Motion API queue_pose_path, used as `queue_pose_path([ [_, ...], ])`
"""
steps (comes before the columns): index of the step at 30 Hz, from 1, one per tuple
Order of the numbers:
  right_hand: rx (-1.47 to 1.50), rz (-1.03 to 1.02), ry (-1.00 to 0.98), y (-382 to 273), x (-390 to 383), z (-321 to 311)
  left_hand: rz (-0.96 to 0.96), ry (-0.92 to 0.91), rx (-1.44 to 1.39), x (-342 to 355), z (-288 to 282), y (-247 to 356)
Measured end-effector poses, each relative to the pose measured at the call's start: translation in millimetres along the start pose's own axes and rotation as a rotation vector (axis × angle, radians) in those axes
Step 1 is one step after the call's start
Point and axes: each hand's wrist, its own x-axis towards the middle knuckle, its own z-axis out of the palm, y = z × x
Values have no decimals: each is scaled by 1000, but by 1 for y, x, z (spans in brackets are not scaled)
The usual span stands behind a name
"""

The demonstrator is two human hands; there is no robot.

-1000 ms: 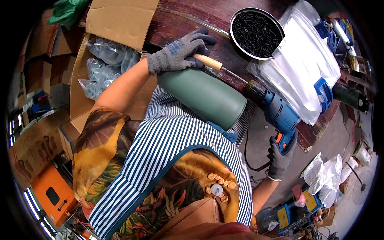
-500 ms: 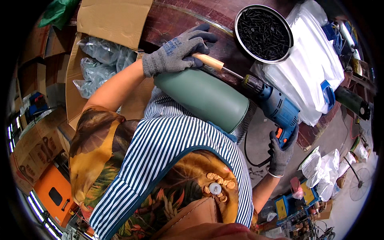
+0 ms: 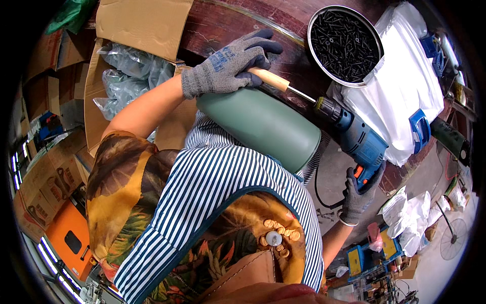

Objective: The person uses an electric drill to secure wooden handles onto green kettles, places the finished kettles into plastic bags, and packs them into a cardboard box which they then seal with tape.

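Note:
My left hand (image 3: 228,66), in a grey glove, grips a pale wooden handle (image 3: 271,78) at the top of a dark green padded cylinder (image 3: 258,126) that lies across my apron. A metal shaft (image 3: 301,92) runs from the handle into the chuck of a blue electric drill (image 3: 359,142). My right hand (image 3: 357,195), also gloved, holds the drill by its grip, around the orange trigger; a black cord hangs below it.
A round tin (image 3: 344,45) of black screws and white plastic sheets (image 3: 390,101) lie on the dark red table (image 3: 223,25), with a blue object (image 3: 420,129). A cardboard box (image 3: 131,15) with clear bags (image 3: 126,81) stands at the left; a fan (image 3: 453,235) is at the right.
The drill, handle, cylinder and my right hand have shifted slightly right in the picture, as has the tin. My left hand keeps its grip on the handle.

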Motion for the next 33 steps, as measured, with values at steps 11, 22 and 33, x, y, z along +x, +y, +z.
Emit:
queue_pose_path([
  [11,-19,135,-19,-12,-6,-7,-393,339,-1096,4,3,19],
  [22,-134,89,2,-15,3,-7,-438,228,-1093,14,4,31],
  [33,-11,79,40,-10,-6,8,-471,314,-1061,4,11,23],
])
